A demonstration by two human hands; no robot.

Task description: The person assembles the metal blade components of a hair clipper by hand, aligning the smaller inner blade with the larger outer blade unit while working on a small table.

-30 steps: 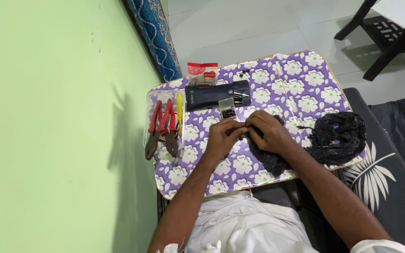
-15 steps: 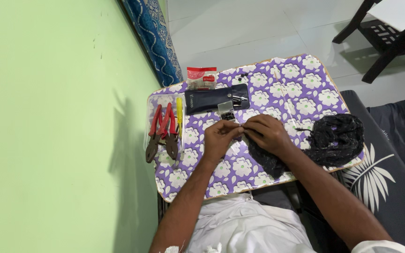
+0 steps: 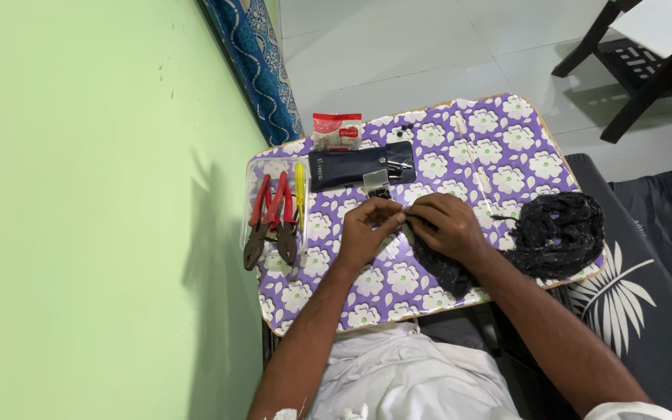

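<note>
Little has shifted since half a second ago: both hands stay together over the middle of the bench (image 3: 499,167), fingertips pinched on the same spot, only the view drifting slightly.

Left hand (image 3: 367,232) and right hand (image 3: 446,225) meet fingertip to fingertip, each pinching a small piece too tiny to identify, at the near end of a black beaded strand (image 3: 439,268). Strand runs under the right hand and toward the body, lying on the purple flowered bench top.

Right of the right hand, just beside the wrist: a heaped black beaded bundle (image 3: 558,232), resting near the bench's right edge.

Beyond the hands, close to the fingertips: a dark flat pouch (image 3: 348,169) lying lengthwise, with a small clear packet and metal bits at its right end, details unclear. Beyond the pouch, at the far bench edge: a small clear bag with red header (image 3: 337,130).

Left of the left hand: a clear plastic tray (image 3: 252,171) holding two red-handled pliers (image 3: 272,218), side by side, jaws toward the body, and a yellow-handled screwdriver (image 3: 300,185) along the tray's right side.
</note>
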